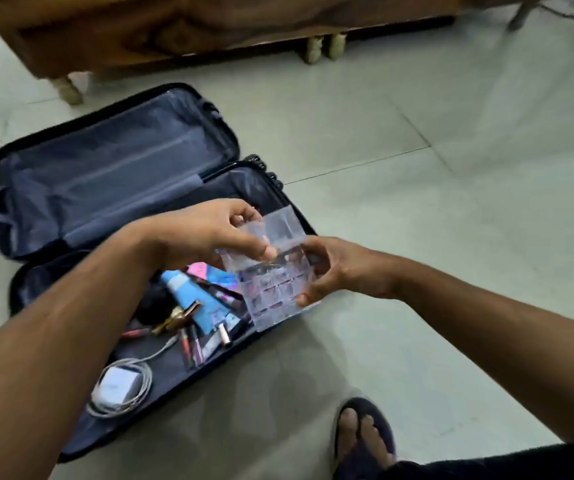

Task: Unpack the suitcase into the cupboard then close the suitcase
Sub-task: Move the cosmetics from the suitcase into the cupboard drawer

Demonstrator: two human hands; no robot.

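Note:
A dark blue suitcase (pixel 105 174) lies open on the tiled floor, its lid half empty. A clear plastic compartment box (pixel 277 271) is held above the suitcase's right edge by both hands. My left hand (pixel 209 233) grips its upper left corner from above, fingers curled over the rim. My right hand (pixel 334 268) holds its right side, thumb on the lower edge. The lower half of the suitcase holds a blue tube (pixel 195 306), a pink packet (pixel 199 270), several lipsticks and pens (pixel 192 341), and a white charger (pixel 119 386) with coiled cable.
A wooden piece of furniture on short legs (pixel 174 32) stands beyond the suitcase at the top. My foot in a dark slipper (pixel 361 434) rests on the floor at lower right. Pale floor tiles (pixel 452 202) spread to the right.

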